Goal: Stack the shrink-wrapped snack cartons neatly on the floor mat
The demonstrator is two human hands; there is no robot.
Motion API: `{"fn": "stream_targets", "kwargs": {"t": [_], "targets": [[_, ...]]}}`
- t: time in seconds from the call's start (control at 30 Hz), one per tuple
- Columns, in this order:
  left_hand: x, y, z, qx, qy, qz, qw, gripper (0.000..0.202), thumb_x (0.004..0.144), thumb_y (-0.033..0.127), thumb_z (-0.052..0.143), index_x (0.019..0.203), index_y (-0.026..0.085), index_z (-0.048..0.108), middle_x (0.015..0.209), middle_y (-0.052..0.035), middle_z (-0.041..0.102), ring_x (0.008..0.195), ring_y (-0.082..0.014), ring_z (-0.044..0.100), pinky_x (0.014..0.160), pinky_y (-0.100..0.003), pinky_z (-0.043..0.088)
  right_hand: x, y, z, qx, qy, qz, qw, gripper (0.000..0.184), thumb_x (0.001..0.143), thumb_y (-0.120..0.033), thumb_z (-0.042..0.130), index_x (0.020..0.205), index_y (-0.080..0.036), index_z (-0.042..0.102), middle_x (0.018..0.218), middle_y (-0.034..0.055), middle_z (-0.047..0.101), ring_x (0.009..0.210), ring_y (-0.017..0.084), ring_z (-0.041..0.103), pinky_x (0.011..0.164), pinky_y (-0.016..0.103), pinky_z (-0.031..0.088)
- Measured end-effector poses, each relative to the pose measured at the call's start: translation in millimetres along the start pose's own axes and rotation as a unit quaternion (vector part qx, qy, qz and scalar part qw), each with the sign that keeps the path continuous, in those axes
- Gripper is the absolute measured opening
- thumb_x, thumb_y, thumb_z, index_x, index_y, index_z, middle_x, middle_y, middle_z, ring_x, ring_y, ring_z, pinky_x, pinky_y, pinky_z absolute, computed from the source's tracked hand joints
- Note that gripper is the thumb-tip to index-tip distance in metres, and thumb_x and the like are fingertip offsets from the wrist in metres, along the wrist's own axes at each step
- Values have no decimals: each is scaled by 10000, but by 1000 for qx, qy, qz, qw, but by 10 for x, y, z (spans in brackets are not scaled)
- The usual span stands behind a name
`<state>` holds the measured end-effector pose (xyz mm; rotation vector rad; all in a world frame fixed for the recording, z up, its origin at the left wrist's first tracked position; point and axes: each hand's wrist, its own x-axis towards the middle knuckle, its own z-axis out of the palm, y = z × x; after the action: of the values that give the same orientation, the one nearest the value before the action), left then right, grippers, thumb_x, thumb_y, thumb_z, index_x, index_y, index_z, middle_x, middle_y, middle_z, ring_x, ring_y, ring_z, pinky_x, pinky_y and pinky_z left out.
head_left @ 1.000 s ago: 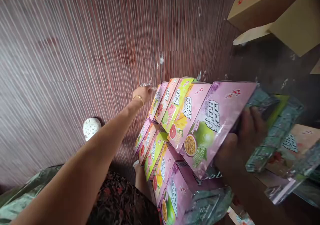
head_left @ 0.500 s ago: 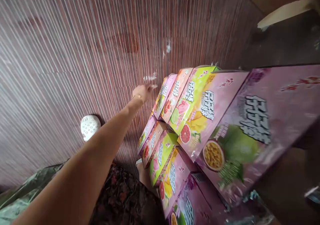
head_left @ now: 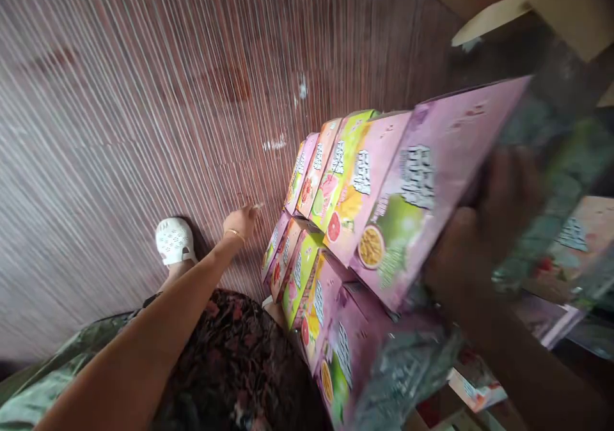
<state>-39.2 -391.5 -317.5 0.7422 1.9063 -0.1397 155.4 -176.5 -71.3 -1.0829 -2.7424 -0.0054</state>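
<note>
Two rows of colourful fruit-printed boxes [head_left: 362, 191] stand leaning side by side, pink, orange, yellow-green and purple. The nearest in the upper row is a purple box [head_left: 412, 181] with a cut passion fruit on it. At its near side is my right hand [head_left: 480, 220], blurred and in shadow, so its grip is unclear. My left hand [head_left: 240, 223], wearing a thin bracelet, hovers over the floor left of the rows. Its fingers are pinched together, with something small and pale at their tips. Clear plastic wrap [head_left: 407, 373] bunches beside the lower purple box.
Open cardboard boxes [head_left: 499, 15] lie at the upper right. More printed packs [head_left: 575, 233] and plastic wrap are at the right. The striped floor [head_left: 144, 98] stretches left; a white clog [head_left: 173, 240] and a dark floral garment [head_left: 230, 354] show below.
My left hand has drawn back, down and left, away from the boxes. My right hand has come into view at the near purple box. The view has shifted, showing more at right.
</note>
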Motion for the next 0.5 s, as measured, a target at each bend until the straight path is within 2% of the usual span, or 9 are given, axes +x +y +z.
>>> {"fn": "stream_targets", "kwargs": {"t": [0.1,0.2,0.27,0.33,0.4,0.43,0.5], "targets": [[-630,-164,-305,0,-35,2,999,442,1005,450,288,1158,208,624,1084,-112,727,1000,-256,678,699,-288,416,169,-220,-116,-24,-22,-10,999,586,1014,-404,325,1497,-76,363,1495,233,389,1404,341,353,1125,583,335],[-1188,-289,-625,11,-65,21,998,419,1011,429,296,1138,190,616,1053,-116,732,985,-262,683,706,-294,407,265,-423,-200,-16,-35,29,999,549,1009,-377,319,1492,-123,378,1507,192,388,1408,330,352,1119,581,350],[-1492,-336,-811,20,-64,32,997,401,1015,415,295,1129,185,603,1040,-114,731,976,-258,685,711,-297,400,188,-534,-318,0,-16,42,999,529,1011,-339,298,1499,-144,363,1516,176,378,1419,321,338,1129,587,332],[-1754,-319,-944,25,-57,42,997,391,1019,414,286,1131,196,591,1025,-99,730,955,-245,689,699,-296,392,-59,-643,-479,20,39,61,997,491,1005,-301,322,1463,-145,408,1465,182,433,1391,316,376,1120,580,348],[-1995,-221,-992,28,-59,55,996,395,1021,429,277,1133,211,587,999,-83,732,929,-230,694,672,-291,381,-447,-764,-623,44,91,80,992,415,987,-251,383,1372,-144,497,1337,181,529,1311,300,463,1074,545,412],[-2110,-143,-977,30,-64,63,996,401,1022,436,274,1130,213,589,982,-80,734,914,-226,697,657,-291,373,-664,-825,-666,60,96,88,990,373,975,-221,408,1319,-142,531,1275,178,556,1262,288,503,1040,518,450],[-2321,58,-872,28,-71,87,993,407,1022,439,280,1121,204,597,965,-86,737,897,-225,701,644,-295,361,-1062,-934,-672,72,53,93,992,332,969,-181,407,1266,-131,546,1221,179,578,1250,282,512,1027,510,466]]}}
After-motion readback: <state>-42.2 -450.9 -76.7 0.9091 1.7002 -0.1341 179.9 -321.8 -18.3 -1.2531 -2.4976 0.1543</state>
